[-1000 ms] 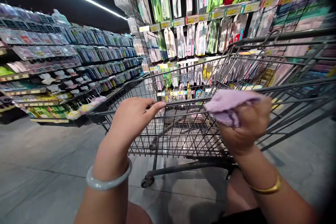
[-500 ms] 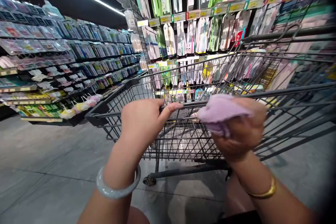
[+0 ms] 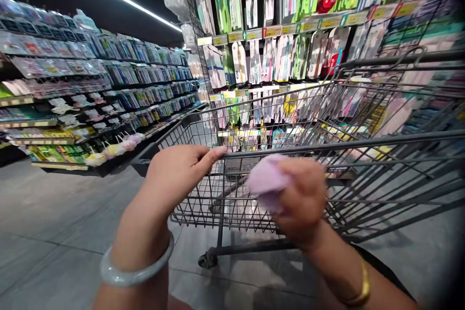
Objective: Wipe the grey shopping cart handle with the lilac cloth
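A dark wire shopping cart [image 3: 363,174] stands in front of me in a store aisle. My left hand [image 3: 178,174] is wrapped round the cart's top rim near its left corner, thumb along the bar. My right hand [image 3: 301,198] is closed on a lilac cloth [image 3: 265,181] and presses it against the cart's wire side just below the rim. A pale bangle sits on my left wrist and a gold one on my right.
Shelves of packaged goods [image 3: 90,87] line the left of the aisle. A wire rack of hanging packets [image 3: 283,53] stands right behind the cart. Grey tiled floor [image 3: 54,232] spreads to the left.
My right hand has slid the lilac cloth leftward along the cart and down from the rim. My left hand has kept its grip on the rim.
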A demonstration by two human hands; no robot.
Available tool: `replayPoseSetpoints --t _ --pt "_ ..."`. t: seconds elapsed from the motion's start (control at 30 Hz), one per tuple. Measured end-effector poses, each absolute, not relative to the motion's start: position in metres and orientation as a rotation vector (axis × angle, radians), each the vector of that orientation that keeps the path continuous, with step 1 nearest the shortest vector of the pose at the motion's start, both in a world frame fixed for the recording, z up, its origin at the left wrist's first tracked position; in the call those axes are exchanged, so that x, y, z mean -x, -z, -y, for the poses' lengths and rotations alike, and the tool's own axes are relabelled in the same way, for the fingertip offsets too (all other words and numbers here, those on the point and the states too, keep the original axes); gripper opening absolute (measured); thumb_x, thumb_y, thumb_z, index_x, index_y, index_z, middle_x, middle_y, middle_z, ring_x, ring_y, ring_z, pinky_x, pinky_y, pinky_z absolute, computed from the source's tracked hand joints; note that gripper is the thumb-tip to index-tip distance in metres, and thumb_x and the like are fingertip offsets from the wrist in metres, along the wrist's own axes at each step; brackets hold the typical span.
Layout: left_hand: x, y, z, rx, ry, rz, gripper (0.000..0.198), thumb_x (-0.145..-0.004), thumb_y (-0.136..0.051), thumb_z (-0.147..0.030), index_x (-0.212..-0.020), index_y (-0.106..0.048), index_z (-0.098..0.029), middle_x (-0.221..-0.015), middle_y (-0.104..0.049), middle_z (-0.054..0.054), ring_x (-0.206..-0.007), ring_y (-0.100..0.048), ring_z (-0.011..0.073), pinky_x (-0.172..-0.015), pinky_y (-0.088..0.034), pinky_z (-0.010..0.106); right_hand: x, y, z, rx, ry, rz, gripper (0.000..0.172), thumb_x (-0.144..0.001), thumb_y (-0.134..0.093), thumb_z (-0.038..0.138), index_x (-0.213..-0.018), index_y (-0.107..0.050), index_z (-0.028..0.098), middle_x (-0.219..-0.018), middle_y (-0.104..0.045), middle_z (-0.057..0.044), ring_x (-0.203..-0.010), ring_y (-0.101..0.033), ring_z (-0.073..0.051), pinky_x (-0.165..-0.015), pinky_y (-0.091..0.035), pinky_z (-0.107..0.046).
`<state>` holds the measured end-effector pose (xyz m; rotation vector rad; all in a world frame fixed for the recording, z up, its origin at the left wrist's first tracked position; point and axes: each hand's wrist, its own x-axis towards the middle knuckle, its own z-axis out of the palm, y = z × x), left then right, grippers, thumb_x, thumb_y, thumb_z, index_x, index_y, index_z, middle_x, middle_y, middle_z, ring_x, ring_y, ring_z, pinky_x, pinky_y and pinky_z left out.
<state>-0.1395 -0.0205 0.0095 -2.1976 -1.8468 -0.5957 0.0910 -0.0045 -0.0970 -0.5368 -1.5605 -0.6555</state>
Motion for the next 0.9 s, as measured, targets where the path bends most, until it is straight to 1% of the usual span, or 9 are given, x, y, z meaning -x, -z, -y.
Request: replayPoseSetpoints --t 0.13,0.23,0.33,0.43,0.5,0.6,0.7,0.8,0.9 --pt "0.14 -0.005 0.015 2.163 0.558 1.865 0.072 -0.092 -0.029 -0.076 -0.058 -0.064 -0.023 -0.056 -0.064 0.003 -0.052 -0.054 0.0166 -0.051 -0.023 0.03 -0.057 0.107 0.01 0.416 0.633 1.831 0.008 -0.084 -0.068 0.02 -0.08 -0.063 0.025 -0.098 -0.069 0.003 -0.095 -0.061 -0.017 -0.09 -0.046 -0.038" --pt "0.137 -0.001 0.016 2.154 0.58 1.818 0.067 -0.093 -0.03 -0.074 -0.066 -0.065 -0.023 -0.064 -0.068 0.003 -0.062 -0.06 0.0194 -0.054 -0.03 0.031 -0.071 0.086 0.008 0.478 0.551 1.64 0.01 -0.082 -0.068 0.017 -0.088 -0.063 0.023 -0.102 -0.067 -0.004 -0.097 -0.06 -0.02 -0.087 -0.046 -0.04" --pt "0.122 0.007 0.025 2.159 0.942 1.521 0.064 -0.094 -0.029 -0.073 -0.101 -0.068 -0.023 -0.1 -0.074 0.008 -0.096 -0.067 0.0246 -0.08 -0.048 0.037 -0.084 0.071 0.006 0.527 0.602 1.48 0.023 -0.079 -0.069 0.015 -0.099 -0.062 0.023 -0.105 -0.065 -0.007 -0.1 -0.06 -0.024 -0.088 -0.047 -0.044" --pt "0.094 0.021 0.042 2.35 1.201 0.979 0.077 -0.091 -0.025 -0.077 -0.14 -0.046 -0.022 -0.146 -0.053 0.015 -0.138 -0.048 0.0277 -0.114 -0.04 0.047 -0.077 0.07 0.014 0.515 0.39 1.57 0.027 -0.083 -0.062 0.02 -0.11 -0.061 0.024 -0.106 -0.066 -0.007 -0.099 -0.062 -0.025 -0.086 -0.05 -0.043" --pt "0.076 0.034 0.051 2.472 1.154 0.702 0.072 -0.092 -0.03 -0.075 -0.143 -0.041 -0.025 -0.153 -0.045 0.013 -0.146 -0.039 0.0275 -0.121 -0.035 0.049 -0.069 0.069 0.025 0.519 0.05 1.579 0.033 -0.087 -0.059 0.02 -0.119 -0.057 0.024 -0.104 -0.067 -0.007 -0.093 -0.065 -0.022 -0.079 -0.055 -0.039" --pt "0.062 0.052 0.054 2.429 1.213 0.625 0.067 -0.088 -0.047 -0.072 -0.14 -0.042 -0.03 -0.155 -0.04 0.013 -0.15 -0.032 0.032 -0.123 -0.033 0.055 -0.068 0.059 0.044 0.494 -0.317 1.596 0.049 -0.089 -0.042 0.005 -0.133 -0.049 0.026 -0.097 -0.069 -0.005 -0.078 -0.067 -0.018 -0.068 -0.056 -0.032" --pt "0.061 0.063 0.049 2.32 1.289 0.678 0.065 -0.086 -0.054 -0.07 -0.139 -0.044 -0.033 -0.156 -0.036 0.012 -0.15 -0.031 0.035 -0.119 -0.039 0.058 -0.078 0.045 0.055 0.401 -0.432 1.773 0.064 -0.087 -0.023 -0.004 -0.144 -0.036 0.022 -0.102 -0.07 -0.007 -0.079 -0.069 -0.015 -0.067 -0.055 -0.03" --pt "0.065 0.061 0.046 2.103 1.412 0.7 0.037 -0.094 -0.058 -0.044 -0.13 -0.052 -0.037 -0.149 -0.043 0.007 -0.14 -0.044 0.0294 -0.111 -0.049 0.053 -0.091 0.039 0.057 0.359 -0.454 1.942 0.063 -0.089 -0.029 0.0 -0.149 -0.031 0.018 -0.106 -0.071 -0.009 -0.086 -0.07 -0.016 -0.073 -0.056 -0.031" --pt "0.075 0.046 0.047 1.938 1.439 0.726 0.035 -0.089 -0.065 -0.022 -0.12 -0.058 -0.035 -0.135 -0.053 0.005 -0.123 -0.056 0.0229 -0.1 -0.055 0.044 -0.102 0.04 0.056 0.452 -0.3 1.936 0.058 -0.092 -0.043 0.014 -0.149 -0.039 0.022 -0.124 -0.067 -0.011 -0.108 -0.067 -0.022 -0.089 -0.056 -0.039"
